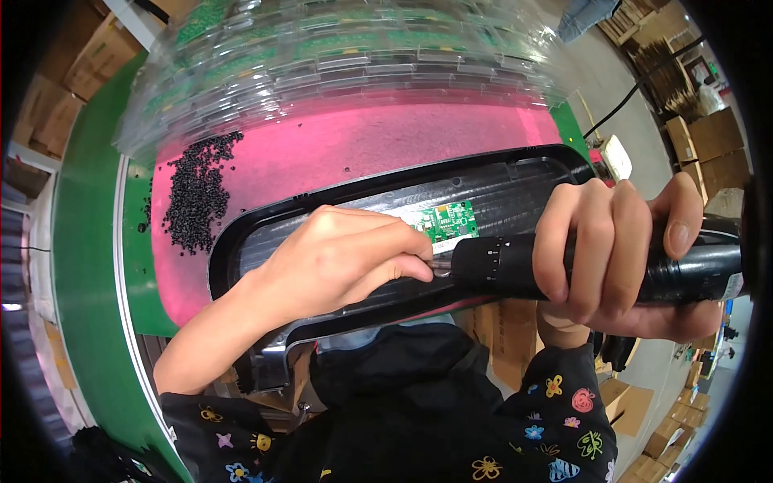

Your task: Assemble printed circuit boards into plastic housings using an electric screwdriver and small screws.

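Note:
A black electric screwdriver [515, 266] lies sideways in my right hand [608, 249], whose fingers wrap round its body. Its tip end points left. There my left hand [346, 258] pinches with thumb and forefinger at the metal bit [441, 266]; whether a screw is between the fingers is hidden. Just behind the fingertips a green circuit board [453, 219] shows, partly covered by my left hand. The board sits inside a long black plastic housing [386, 181], shaped like a shallow tray, which is on the bench under both hands.
A pile of small black screws [196, 193] is spread at the left on the pink mat [322, 133]. Stacked clear plastic trays [346, 60] with green boards stand along the back. The green bench [88, 209] runs down the left. Cardboard boxes [713, 137] stand at the right.

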Demonstrator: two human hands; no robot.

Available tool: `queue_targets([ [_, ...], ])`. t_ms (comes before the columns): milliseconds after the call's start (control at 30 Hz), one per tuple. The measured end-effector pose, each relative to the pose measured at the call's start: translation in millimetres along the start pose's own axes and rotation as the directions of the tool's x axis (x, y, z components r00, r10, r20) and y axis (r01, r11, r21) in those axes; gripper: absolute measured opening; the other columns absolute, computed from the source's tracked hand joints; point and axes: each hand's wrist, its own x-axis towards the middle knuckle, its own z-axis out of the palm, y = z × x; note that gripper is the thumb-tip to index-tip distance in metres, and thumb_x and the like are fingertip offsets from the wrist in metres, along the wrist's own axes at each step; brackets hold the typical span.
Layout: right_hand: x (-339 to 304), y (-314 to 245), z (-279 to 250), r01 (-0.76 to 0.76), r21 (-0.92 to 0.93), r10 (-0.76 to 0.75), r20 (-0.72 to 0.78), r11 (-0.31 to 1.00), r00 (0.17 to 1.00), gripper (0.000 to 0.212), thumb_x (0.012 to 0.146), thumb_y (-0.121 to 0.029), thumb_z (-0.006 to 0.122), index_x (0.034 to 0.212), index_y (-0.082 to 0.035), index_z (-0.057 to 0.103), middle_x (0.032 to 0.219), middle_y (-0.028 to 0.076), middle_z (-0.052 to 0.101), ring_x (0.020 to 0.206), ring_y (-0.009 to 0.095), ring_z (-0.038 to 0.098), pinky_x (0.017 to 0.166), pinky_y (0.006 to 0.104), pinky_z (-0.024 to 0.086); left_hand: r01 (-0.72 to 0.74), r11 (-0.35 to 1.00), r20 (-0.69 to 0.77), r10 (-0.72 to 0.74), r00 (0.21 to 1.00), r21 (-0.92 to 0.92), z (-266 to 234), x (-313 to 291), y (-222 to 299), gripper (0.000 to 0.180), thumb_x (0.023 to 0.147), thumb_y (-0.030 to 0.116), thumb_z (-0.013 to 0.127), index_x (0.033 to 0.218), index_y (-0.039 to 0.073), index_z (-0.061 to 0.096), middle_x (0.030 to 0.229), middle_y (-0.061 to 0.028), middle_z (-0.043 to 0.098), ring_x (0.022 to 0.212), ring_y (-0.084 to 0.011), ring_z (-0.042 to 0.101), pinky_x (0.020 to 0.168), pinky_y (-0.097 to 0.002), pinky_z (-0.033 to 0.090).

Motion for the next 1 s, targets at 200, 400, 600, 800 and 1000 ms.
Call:
queue_targets([
  [200, -12, -15, -16, -0.160, -0.354, 0.150, -0.056, 0.922, 0.987, 0.067, 0.079, -0.064, 0.069, 0.107, -0.009, 0.043, 0.060, -0.003, 0.053, 0.042, 0.010, 0.049, 0.049, 0.0281, 0.045, 0.104, 0.982, -0.084, -0.091, 0.992, 0.160, -1, -4, -5, 0.013, 0.084, 0.009, 0.072, 0.087, -0.002, 0.067, 0.075, -0.0108, 0.069, 0.063, -0.0230, 0.068, 0.057, -0.0311, 0.053],
  [400, -26, -3, -25, -0.281, -0.300, 0.195, -0.285, 0.912, 0.938, 0.064, 0.086, -0.066, 0.058, 0.105, -0.007, 0.042, 0.060, 0.000, 0.049, 0.042, 0.010, 0.045, 0.048, 0.0275, 0.042, 0.311, 0.887, 0.022, -0.339, 0.941, 0.341, -6, -4, -6, 0.014, 0.085, 0.012, 0.070, 0.090, -0.001, 0.066, 0.083, -0.0131, 0.069, 0.072, -0.0303, 0.068, 0.064, -0.0356, 0.054],
  [600, -30, 2, -30, -0.328, -0.319, 0.231, -0.306, 0.890, 0.924, 0.064, 0.085, -0.066, 0.060, 0.103, -0.007, 0.042, 0.059, 0.000, 0.049, 0.041, 0.010, 0.045, 0.047, 0.0265, 0.041, 0.315, 0.898, 0.054, -0.347, 0.936, 0.306, -2, -7, -8, 0.019, 0.085, 0.018, 0.070, 0.080, 0.001, 0.064, 0.077, -0.0137, 0.065, 0.074, -0.0360, 0.064, 0.062, -0.0436, 0.051],
  [800, -27, 8, -36, -0.389, -0.250, 0.337, -0.227, 0.887, 0.914, 0.065, 0.083, -0.067, 0.062, 0.099, -0.007, 0.043, 0.057, -0.003, 0.047, 0.041, 0.008, 0.043, 0.044, 0.0235, 0.038, 0.326, 0.867, 0.081, -0.381, 0.921, 0.376, -3, -8, -5, 0.015, 0.084, 0.012, 0.070, 0.088, -0.001, 0.067, 0.086, -0.0135, 0.070, 0.077, -0.0335, 0.067, 0.066, -0.0388, 0.054],
  [1000, -24, 11, -24, -0.449, -0.380, 0.313, -0.369, 0.809, 0.875, 0.066, 0.081, -0.066, 0.065, 0.100, -0.007, 0.044, 0.055, -0.004, 0.045, 0.040, 0.007, 0.042, 0.043, 0.0227, 0.036, 0.338, 0.888, -0.036, -0.344, 0.938, 0.311, -5, -4, -4, 0.008, 0.088, 0.005, 0.066, 0.088, -0.003, 0.064, 0.078, -0.0132, 0.065, 0.065, -0.0283, 0.064, 0.059, -0.0365, 0.051],
])
